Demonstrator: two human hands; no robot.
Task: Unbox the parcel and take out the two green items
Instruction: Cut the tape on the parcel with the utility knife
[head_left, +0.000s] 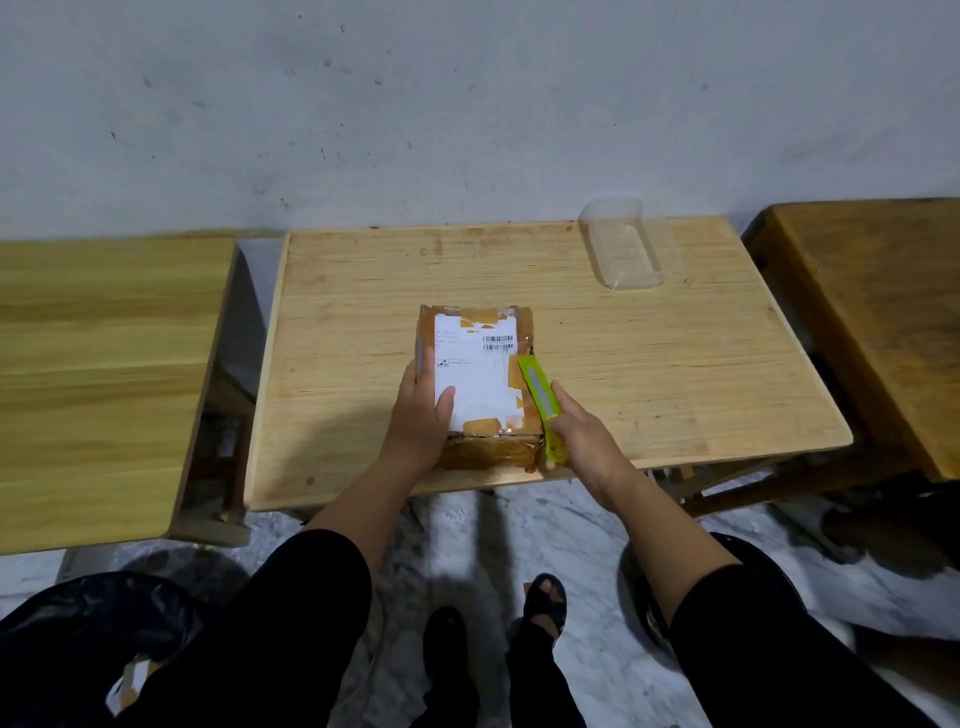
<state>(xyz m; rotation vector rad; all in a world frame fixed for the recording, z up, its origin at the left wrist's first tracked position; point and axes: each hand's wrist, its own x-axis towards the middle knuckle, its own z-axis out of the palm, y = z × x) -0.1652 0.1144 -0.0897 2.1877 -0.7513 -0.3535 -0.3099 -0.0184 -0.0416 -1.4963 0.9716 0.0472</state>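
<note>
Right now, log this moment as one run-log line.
stage: cutting tape | parcel: sealed, on table | left hand: steadying parcel | right hand: holding green cutter at parcel's right edge

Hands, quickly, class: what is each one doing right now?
Left hand: open, pressed flat on the parcel, gripping nothing.
Right hand: closed around the green utility knife at the parcel's right edge.

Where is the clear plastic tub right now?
The clear plastic tub sits at the far right of the middle table, by the wall, beyond the parcel.
</note>
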